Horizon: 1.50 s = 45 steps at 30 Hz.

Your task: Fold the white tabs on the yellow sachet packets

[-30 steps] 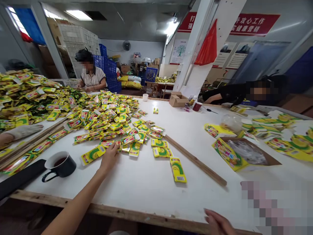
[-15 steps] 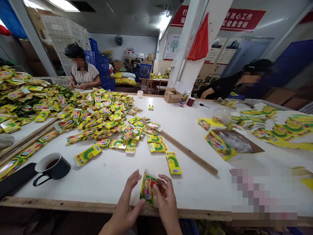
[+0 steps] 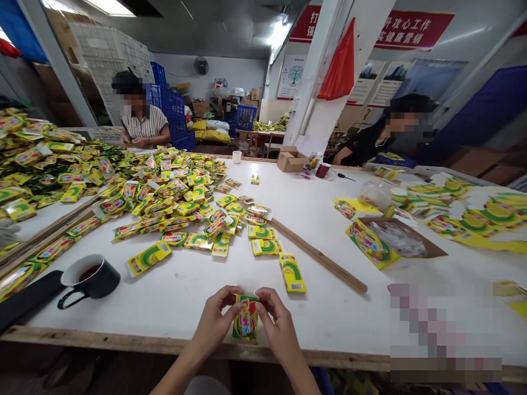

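Observation:
A small yellow-and-green candy box [image 3: 246, 322] with colourful lettering stands upright near the table's front edge, held from both sides. My left hand [image 3: 218, 312] pinches its upper left corner between thumb and fingers. On the other side, my right hand [image 3: 275, 314] grips the upper right corner the same way. The top end of the box is partly covered by my fingertips. Just beyond, to the right, a yellow box [image 3: 292, 273] with a barcode lies flat. Another flat box [image 3: 149, 258] rests to the left.
A heap of small boxes [image 3: 164, 200] covers the table's left side. A dark mug [image 3: 99, 280] of brown drink stands front left. A wooden strip [image 3: 319, 255] crosses the middle. An opened carton [image 3: 373, 244] holds clear plastic. Two people work across the table.
My left hand has closed from open fingers onto the candy box's upper left corner. My right hand has shifted up to the top right corner, and the box is straighter.

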Tool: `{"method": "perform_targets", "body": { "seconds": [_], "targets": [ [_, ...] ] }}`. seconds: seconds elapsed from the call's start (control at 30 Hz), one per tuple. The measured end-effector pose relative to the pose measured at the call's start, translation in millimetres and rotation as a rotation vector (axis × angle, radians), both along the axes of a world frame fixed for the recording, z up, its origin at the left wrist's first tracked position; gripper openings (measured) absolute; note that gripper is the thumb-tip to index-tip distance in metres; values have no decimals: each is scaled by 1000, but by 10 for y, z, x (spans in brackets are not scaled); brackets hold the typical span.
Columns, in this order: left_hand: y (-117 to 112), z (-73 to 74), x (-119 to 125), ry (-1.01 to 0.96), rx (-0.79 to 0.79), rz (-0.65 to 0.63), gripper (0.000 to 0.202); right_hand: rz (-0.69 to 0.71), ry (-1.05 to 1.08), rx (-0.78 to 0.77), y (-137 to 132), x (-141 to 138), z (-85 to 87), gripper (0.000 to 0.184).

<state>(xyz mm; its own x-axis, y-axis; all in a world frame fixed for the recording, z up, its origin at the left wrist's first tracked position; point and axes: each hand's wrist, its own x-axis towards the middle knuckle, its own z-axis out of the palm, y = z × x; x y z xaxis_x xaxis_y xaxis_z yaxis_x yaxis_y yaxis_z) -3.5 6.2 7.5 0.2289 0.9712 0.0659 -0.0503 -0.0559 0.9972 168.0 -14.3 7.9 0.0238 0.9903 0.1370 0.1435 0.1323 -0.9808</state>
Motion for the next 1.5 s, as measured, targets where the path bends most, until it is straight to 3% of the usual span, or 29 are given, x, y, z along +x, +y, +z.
{"method": "perform_targets", "body": {
  "seconds": [0.3,0.57,0.7,0.9,1.2,1.5],
  "targets": [
    [60,-160,-31,20,-45,-10,23,30,-105,13,80,-13,52,19],
    [65,-29,11,-43,38,41,23,-59,92,-16,120,-113,-94,31],
    [26,27,31,40,72,37,14,3,-25,35,76,-91,-11,20],
    [-28,85,78,69,60,78,13,-46,-62,71,8,-131,77,20],
    [18,84,115,72,5,154,18,-134,-111,33,85,-170,109,19],
    [61,35,134,32,-22,150,15,-58,-6,-84,112,-158,121,26]
  ]
}}
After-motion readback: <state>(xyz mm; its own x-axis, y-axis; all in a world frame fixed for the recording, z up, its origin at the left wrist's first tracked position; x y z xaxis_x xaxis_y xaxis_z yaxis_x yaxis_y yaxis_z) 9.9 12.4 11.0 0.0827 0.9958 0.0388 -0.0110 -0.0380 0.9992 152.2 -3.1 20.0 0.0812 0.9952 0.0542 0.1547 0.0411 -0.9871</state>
